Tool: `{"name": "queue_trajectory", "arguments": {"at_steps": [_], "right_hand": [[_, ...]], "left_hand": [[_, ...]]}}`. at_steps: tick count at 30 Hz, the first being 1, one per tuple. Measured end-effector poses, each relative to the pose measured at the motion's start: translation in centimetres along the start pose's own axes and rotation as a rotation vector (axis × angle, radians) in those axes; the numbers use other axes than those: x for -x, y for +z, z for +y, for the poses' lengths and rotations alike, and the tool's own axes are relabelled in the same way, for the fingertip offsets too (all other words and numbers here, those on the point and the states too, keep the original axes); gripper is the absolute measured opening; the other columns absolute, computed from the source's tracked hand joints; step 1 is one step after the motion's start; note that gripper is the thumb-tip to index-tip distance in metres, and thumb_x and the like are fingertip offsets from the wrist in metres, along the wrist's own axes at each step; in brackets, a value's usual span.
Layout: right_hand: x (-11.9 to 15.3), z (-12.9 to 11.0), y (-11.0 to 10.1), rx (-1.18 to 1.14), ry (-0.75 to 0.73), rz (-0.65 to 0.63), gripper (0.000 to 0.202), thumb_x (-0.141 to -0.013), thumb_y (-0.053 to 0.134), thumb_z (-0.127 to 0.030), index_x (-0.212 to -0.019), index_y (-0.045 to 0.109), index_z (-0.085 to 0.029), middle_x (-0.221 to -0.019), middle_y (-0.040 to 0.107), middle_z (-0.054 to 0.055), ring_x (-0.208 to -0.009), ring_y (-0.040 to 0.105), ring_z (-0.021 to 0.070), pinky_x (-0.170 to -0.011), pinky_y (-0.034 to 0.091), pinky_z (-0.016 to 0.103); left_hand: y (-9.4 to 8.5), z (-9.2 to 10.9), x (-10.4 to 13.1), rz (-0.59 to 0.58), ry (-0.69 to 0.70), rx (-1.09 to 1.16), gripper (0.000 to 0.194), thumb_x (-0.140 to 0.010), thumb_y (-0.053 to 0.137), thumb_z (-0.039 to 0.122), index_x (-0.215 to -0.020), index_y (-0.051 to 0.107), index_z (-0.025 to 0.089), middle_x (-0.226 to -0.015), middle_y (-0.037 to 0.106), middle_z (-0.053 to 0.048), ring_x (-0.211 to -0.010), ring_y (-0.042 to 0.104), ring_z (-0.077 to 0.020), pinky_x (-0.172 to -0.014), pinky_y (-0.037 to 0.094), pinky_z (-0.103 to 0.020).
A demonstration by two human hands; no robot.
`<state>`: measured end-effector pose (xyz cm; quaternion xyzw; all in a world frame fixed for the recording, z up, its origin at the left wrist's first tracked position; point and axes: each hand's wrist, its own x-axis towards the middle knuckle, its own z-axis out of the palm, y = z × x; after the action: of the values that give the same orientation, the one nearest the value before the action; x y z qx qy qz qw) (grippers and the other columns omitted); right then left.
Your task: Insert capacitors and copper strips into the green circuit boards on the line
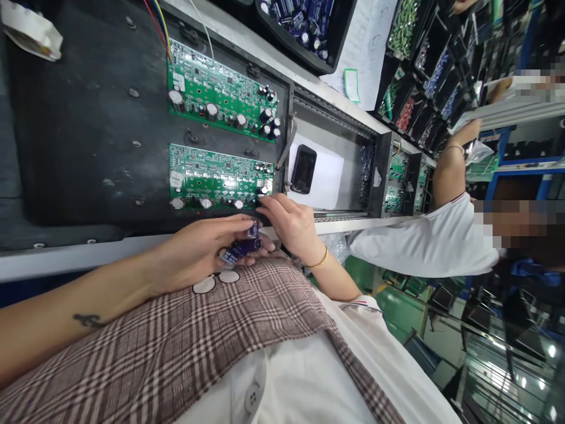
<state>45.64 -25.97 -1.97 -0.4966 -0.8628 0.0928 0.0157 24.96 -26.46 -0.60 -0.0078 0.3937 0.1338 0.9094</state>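
Several blue capacitors [238, 250] lie gathered in the fingers of my left hand [200, 247], which is curled round them just below the tray's near edge. My right hand [293, 224] is closed, its fingertips pressed together at the lower right corner of the nearer green circuit board [207, 171]. Whatever those fingertips hold is hidden. Close by them, a capacitor [263, 190] stands on that corner of the board. A second green circuit board [220, 88], with more capacitors mounted, lies farther back on the same black tray [88, 135].
A black bin [338, 53] of loose blue capacitors stands at the back. A phone [304, 169] lies on white paper right of the boards. Coloured wires [161, 29] cross the far board's corner. Parts bins [406, 112] and a co-worker [424, 241] are at the right.
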Motion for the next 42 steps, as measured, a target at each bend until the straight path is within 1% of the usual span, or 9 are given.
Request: {"name": "queue_trajectory", "arguments": {"at_steps": [6, 10, 14, 17, 20, 25, 32, 36, 42], "right_hand": [[1.3, -1.1, -2.6, -0.259, -0.018, 0.148, 0.030, -0.106, 0.054, -0.033, -0.127, 0.069, -0.018, -0.113, 0.077, 0.007, -0.101, 0.074, 0.0138, -0.089, 0.061, 0.025], [3.1, -2.9, -4.1, -0.325, -0.128, 0.105, 0.029, -0.104, 0.057, -0.026, -0.131, 0.067, -0.023, -0.126, 0.073, 0.007, -0.112, 0.071, 0.0140, -0.098, 0.061, 0.027], [3.0, -2.2, -2.6, -0.313, 0.078, 0.177, 0.027, -0.106, 0.048, -0.019, -0.124, 0.069, -0.021, -0.122, 0.073, 0.007, -0.112, 0.071, 0.0130, -0.100, 0.059, 0.026], [1.7, -0.8, -0.6, -0.171, 0.228, 0.179, 0.025, -0.107, 0.049, -0.020, -0.121, 0.069, -0.021, -0.123, 0.073, 0.007, -0.107, 0.072, 0.0140, -0.092, 0.060, 0.024], [0.5, 0.1, 0.6, -0.047, 0.253, 0.071, 0.027, -0.106, 0.048, -0.017, -0.125, 0.066, -0.021, -0.129, 0.071, 0.006, -0.102, 0.072, 0.0141, -0.079, 0.060, 0.022], [-0.3, 0.5, 0.2, -0.036, 0.246, -0.029, 0.030, -0.107, 0.045, -0.014, -0.129, 0.063, -0.021, -0.131, 0.069, 0.005, -0.100, 0.071, 0.0130, -0.073, 0.057, 0.022], [-1.0, 1.5, -0.9, -0.104, 0.220, -0.072, 0.024, -0.109, 0.046, -0.022, -0.123, 0.066, -0.020, -0.123, 0.072, 0.004, -0.094, 0.071, 0.0124, -0.072, 0.054, 0.022], [-1.2, 1.5, -1.2, -0.117, 0.192, -0.069, 0.022, -0.108, 0.048, -0.022, -0.119, 0.067, -0.020, -0.120, 0.073, 0.003, -0.094, 0.071, 0.0119, -0.071, 0.054, 0.022], [-1.1, 1.3, -1.3, -0.082, 0.162, -0.064, 0.022, -0.109, 0.045, -0.023, -0.119, 0.065, -0.020, -0.117, 0.073, 0.002, -0.090, 0.071, 0.0116, -0.067, 0.052, 0.022]], "left_hand": [[-0.1, -0.4, -0.7, -0.058, -0.033, -0.040, 0.036, -0.101, 0.051, 0.037, -0.080, 0.068, 0.012, -0.073, 0.064, -0.009, -0.063, 0.057, -0.0160, -0.058, 0.050, -0.024], [0.4, -0.9, -0.8, 0.009, -0.020, -0.070, 0.035, -0.101, 0.053, 0.036, -0.075, 0.060, 0.014, -0.066, 0.054, -0.003, -0.053, 0.048, -0.0107, -0.050, 0.042, -0.021], [0.6, -0.9, -0.9, 0.070, -0.053, -0.131, 0.034, -0.101, 0.054, 0.044, -0.088, 0.063, 0.014, -0.073, 0.059, -0.003, -0.054, 0.050, -0.0097, -0.050, 0.043, -0.019], [0.4, -0.6, -1.1, 0.066, -0.047, -0.175, 0.031, -0.098, 0.059, 0.043, -0.111, 0.066, 0.015, -0.087, 0.068, -0.006, -0.059, 0.055, -0.0108, -0.050, 0.044, -0.019], [0.0, -0.3, -1.2, 0.070, -0.039, -0.191, 0.034, -0.093, 0.062, 0.032, -0.123, 0.062, 0.018, -0.095, 0.072, -0.008, -0.064, 0.058, -0.0129, -0.050, 0.047, -0.019], [0.0, -0.1, -1.2, 0.082, -0.039, -0.225, 0.027, -0.090, 0.061, 0.025, -0.116, 0.063, 0.015, -0.088, 0.071, -0.010, -0.061, 0.057, -0.0130, -0.049, 0.047, -0.019], [0.1, -0.6, -0.9, 0.064, -0.020, -0.153, 0.024, -0.089, 0.071, 0.034, -0.101, 0.061, 0.015, -0.077, 0.063, -0.003, -0.048, 0.037, -0.0054, -0.034, 0.027, -0.011], [0.2, -0.4, -0.8, 0.063, 0.029, -0.088, 0.025, -0.084, 0.079, 0.031, -0.096, 0.063, 0.015, -0.076, 0.054, 0.000, -0.053, 0.040, -0.0056, -0.035, 0.029, -0.010], [-0.2, -0.4, -1.1, 0.075, 0.043, -0.095, 0.029, -0.079, 0.082, 0.035, -0.097, 0.068, 0.016, -0.086, 0.061, -0.007, -0.055, 0.046, -0.0086, -0.035, 0.033, -0.014]]}}
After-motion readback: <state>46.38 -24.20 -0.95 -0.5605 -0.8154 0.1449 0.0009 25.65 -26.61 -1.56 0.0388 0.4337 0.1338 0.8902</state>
